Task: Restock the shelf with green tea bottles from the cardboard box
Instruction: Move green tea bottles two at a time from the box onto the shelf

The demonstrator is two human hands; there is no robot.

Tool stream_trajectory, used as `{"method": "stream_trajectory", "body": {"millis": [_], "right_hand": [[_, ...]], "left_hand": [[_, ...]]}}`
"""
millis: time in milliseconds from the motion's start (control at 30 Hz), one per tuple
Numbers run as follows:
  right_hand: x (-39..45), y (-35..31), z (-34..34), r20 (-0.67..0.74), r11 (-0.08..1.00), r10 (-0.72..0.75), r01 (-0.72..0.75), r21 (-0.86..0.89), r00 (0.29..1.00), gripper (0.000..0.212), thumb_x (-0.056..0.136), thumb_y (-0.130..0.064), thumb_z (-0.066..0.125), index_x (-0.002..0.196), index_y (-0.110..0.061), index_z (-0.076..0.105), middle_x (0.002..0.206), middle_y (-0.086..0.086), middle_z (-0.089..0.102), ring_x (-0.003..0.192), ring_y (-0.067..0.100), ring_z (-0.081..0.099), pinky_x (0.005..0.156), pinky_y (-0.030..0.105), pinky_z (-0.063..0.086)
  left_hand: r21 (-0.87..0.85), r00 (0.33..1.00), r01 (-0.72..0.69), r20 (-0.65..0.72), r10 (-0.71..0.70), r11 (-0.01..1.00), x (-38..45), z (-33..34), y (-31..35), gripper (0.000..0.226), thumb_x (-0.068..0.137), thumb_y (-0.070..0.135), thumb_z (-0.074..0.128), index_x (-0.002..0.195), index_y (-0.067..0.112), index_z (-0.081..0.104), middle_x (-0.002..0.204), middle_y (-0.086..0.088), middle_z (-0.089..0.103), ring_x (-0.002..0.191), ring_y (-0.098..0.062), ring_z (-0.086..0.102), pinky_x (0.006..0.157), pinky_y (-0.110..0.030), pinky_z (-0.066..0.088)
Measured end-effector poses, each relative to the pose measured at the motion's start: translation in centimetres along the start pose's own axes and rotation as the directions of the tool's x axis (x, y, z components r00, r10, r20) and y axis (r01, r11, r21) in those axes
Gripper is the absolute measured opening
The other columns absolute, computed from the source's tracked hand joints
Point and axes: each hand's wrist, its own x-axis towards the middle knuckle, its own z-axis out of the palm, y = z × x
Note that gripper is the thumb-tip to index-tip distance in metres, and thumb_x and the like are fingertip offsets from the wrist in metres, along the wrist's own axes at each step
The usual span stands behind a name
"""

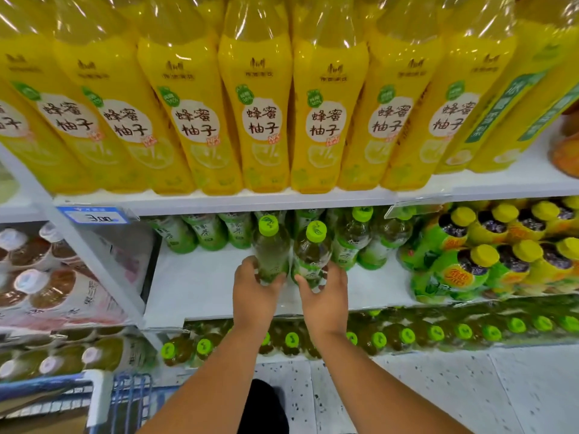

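Reaching up from the bottom of the frame, both forearms, converging on the middle shelf (194, 289) at frame centre. Gripping one green tea bottle each: left hand (255, 292) curling round the lower body of the left bottle (270, 249), right hand (324, 294) wrapping the right bottle (311, 256), thumb showing across its label. Standing upright, both bottles, side by side and nearly touching, bright green caps up. Sitting just in front of the back row of green tea bottles (210, 234), with bare white shelf stretching away to the left.

Placing step in hand, by the look of it — two bottles being set down together on the shelf board. Hard to tell whether the bases are already resting or hovering just above, hidden behind the fingers.

Next move calling for: sliding the pair back snug against the row, keeping them upright, then loosening both grips and pulling clear without nudging the purple-topped bottles (479, 267) at centre right. Lying at lower left, what looks like the cardboard box (40, 426) in the blue cart (100, 399), ready for the next pair.
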Motion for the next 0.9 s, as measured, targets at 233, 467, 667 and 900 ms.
{"method": "stream_trajectory", "body": {"millis": [233, 467, 667, 900], "right_hand": [[1.3, -1.7, 0.9, -0.047, 0.987, 0.112, -0.117, -0.112, 0.993, 0.059, 0.091, -0.045, 0.069, 0.143, -0.022, 0.050, 0.140, -0.001, 0.058, 0.121, 0.023, 0.060, 0.088, 0.037, 0.053], [1.9, -2.7, 1.0, -0.022, 0.967, 0.180, -0.181, -0.178, 0.983, 0.058, 0.097, -0.043, 0.061, 0.149, -0.023, 0.043, 0.150, 0.001, 0.052, 0.122, 0.026, 0.060, 0.087, 0.037, 0.053], [3.1, -3.1, 0.1, 0.073, 0.975, 0.169, -0.156, -0.158, 0.983, 0.049, 0.092, -0.042, 0.065, 0.135, -0.023, 0.049, 0.134, 0.000, 0.062, 0.113, 0.028, 0.064, 0.084, 0.040, 0.056], [-0.2, -5.5, -5.1, 0.259, 0.988, 0.155, -0.152, -0.028, 0.954, 0.074, 0.090, -0.050, 0.069, 0.154, -0.028, 0.037, 0.151, -0.005, 0.048, 0.127, 0.018, 0.056, 0.099, 0.041, 0.054]], "left_hand": [[0.034, 0.996, -0.041, 0.078, 0.038, 0.999, 1.7, -1.1, 0.9, 0.043, 0.080, 0.031, 0.084, 0.115, 0.031, 0.058, 0.103, 0.017, 0.066, 0.090, 0.006, 0.059, 0.072, -0.011, 0.044], [0.053, 0.993, -0.020, 0.120, 0.013, 0.998, 1.8, -1.4, 1.3, 0.048, 0.081, 0.031, 0.084, 0.121, 0.024, 0.058, 0.107, 0.012, 0.067, 0.098, -0.010, 0.064, 0.081, -0.022, 0.048], [0.093, 0.986, 0.060, 0.151, -0.073, 0.994, 1.9, -2.4, 2.4, 0.064, 0.081, 0.039, 0.081, 0.137, 0.025, 0.051, 0.133, 0.003, 0.058, 0.119, -0.020, 0.059, 0.092, -0.030, 0.048], [0.038, 0.983, 0.148, 0.106, -0.151, 0.988, -3.2, -6.7, 5.2, 0.081, 0.081, 0.051, 0.079, 0.149, 0.025, 0.043, 0.151, 0.002, 0.044, 0.126, -0.020, 0.053, 0.102, -0.039, 0.049]]}}
